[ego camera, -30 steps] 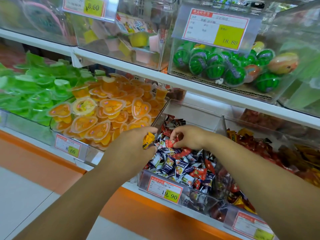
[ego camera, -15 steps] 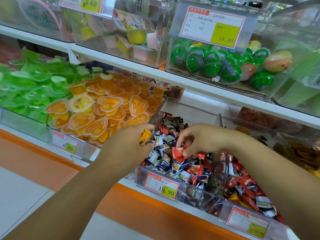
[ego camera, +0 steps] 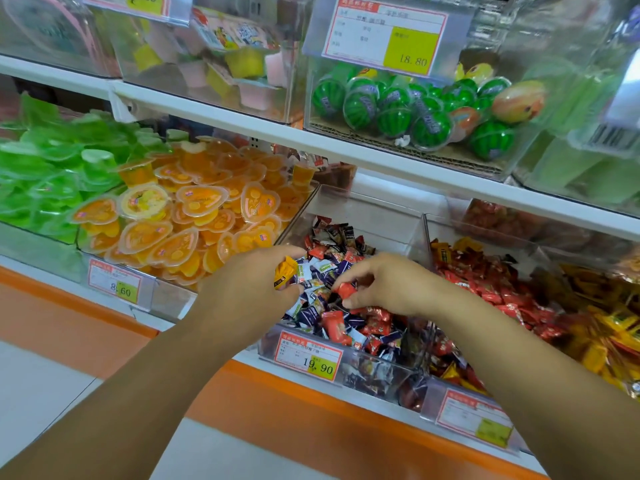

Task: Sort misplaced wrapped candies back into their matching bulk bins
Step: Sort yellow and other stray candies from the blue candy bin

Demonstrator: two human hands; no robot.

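Above and behind both sets of fingers, a white shelf (ego camera: 311, 147) is seen running across the view. Below the fingers, a clear bin (ego camera: 374, 216) is filled with a pile of purple, white and red wrapped candies (ego camera: 329, 317), and a price tag (ego camera: 308, 356) marked 19.90 is fixed to its front. To the left of the left fingers, orange jelly cups (ego camera: 194, 216) are heaped in the neighbouring bin. To the right of the right fingers, red candies (ego camera: 502, 282) are piled in another. The left hand (ego camera: 249, 289) is held over the bin's left edge, and a yellow candy (ego camera: 284, 271) is pinched between its thumb and curled fingertips, clear of the pile. The right hand (ego camera: 391, 285) is held just above the pile, and a red candy (ego camera: 346, 289) is pinched narrowly between its thumb and forefinger. Whether that candy touches the ones beneath cannot be told.
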